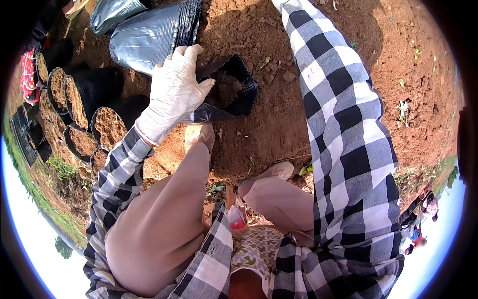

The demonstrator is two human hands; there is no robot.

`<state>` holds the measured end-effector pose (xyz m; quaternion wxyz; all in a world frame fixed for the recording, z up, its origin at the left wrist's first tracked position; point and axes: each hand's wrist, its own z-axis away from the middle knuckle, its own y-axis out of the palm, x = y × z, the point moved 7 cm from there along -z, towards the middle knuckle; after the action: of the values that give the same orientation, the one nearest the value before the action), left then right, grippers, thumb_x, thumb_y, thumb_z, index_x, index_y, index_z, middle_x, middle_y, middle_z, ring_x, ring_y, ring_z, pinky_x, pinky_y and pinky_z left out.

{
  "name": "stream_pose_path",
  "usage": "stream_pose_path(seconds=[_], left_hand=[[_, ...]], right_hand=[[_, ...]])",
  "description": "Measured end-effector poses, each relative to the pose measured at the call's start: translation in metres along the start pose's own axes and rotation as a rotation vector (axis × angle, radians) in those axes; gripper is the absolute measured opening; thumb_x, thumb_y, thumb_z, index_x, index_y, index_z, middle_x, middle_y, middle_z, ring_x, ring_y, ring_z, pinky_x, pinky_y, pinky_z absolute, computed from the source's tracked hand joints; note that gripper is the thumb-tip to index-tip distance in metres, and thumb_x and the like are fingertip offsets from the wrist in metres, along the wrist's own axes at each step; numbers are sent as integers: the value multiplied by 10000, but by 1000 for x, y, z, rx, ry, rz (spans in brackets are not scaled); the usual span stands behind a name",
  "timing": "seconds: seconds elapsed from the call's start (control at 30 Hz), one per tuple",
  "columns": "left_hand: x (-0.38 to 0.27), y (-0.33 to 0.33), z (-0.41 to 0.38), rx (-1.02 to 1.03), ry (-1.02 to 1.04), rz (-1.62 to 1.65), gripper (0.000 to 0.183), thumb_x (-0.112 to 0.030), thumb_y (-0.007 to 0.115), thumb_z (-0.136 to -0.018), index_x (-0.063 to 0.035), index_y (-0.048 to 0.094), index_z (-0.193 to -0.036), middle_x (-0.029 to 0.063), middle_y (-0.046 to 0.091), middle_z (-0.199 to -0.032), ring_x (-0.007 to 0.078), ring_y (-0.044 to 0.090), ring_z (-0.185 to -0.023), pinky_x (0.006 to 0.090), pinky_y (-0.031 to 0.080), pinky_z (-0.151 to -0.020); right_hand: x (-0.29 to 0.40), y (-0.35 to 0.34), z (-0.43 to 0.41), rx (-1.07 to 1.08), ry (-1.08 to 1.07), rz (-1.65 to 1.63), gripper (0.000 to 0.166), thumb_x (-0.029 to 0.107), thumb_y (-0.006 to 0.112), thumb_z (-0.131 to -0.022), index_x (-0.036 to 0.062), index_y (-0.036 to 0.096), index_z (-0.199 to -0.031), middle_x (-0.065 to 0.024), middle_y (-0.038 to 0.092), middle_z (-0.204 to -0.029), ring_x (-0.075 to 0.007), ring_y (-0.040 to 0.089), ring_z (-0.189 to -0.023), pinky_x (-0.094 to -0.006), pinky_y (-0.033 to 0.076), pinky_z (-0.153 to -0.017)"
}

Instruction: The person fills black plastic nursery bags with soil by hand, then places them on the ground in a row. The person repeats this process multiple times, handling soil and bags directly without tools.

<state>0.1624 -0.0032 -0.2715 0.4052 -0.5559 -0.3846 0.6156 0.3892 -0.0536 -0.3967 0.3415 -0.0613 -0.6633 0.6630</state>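
Note:
My left hand, in a white glove, lies over the near-left rim of a black plastic grow bag. Its thumb is spread from the index finger and reaches over the bag's mouth. The hand hides that side of the rim, so whether it grips the plastic does not show. Brown soil is visible inside the bag, which stands on the ground in front of my left shoe. My right arm, in a checked sleeve, stretches to the top edge; only a bit of glove cuff shows and the hand is out of view.
Left of me stand several black grow bags filled with soil. A stack of flattened black bags lies beyond my left hand. Black plastic trays are at far left. Loose reddish soil spreads rightward. People are in the right distance.

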Motion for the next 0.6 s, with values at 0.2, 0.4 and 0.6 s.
stream_pose_path(seconds=[0.2, 0.4, 0.6], left_hand=[[-5, 47, -18, 282, 73, -52, 247, -285, 654, -739, -43, 612, -713, 131, 594, -669, 315, 614, -690, 408, 474, -633], [41, 69, -17, 350, -390, 446, 312, -294, 610, -825, 15, 649, -812, 135, 582, -658, 256, 569, -622, 326, 456, -583], [55, 91, -12, 132, -413, 706, 265, -225, 636, -831, 37, 627, -791, 10, 498, -510, 93, 457, -413, 252, 365, -398]], right_hand=[[-4, 0, 33, 10, -241, 62, 224, 342, 622, -757, 185, 676, -909, -110, 642, -955, -277, 610, -895, -379, 474, -832], [-32, 26, 78, 176, 384, -359, 527, 432, 668, -717, 106, 608, -1126, -198, 479, -1270, -334, 423, -1205, -464, 324, -1004], [-2, 49, 163, 57, 856, -1342, 540, 337, 710, -684, 65, 598, -1137, -162, 458, -1302, -303, 267, -1299, -508, 156, -1051]])
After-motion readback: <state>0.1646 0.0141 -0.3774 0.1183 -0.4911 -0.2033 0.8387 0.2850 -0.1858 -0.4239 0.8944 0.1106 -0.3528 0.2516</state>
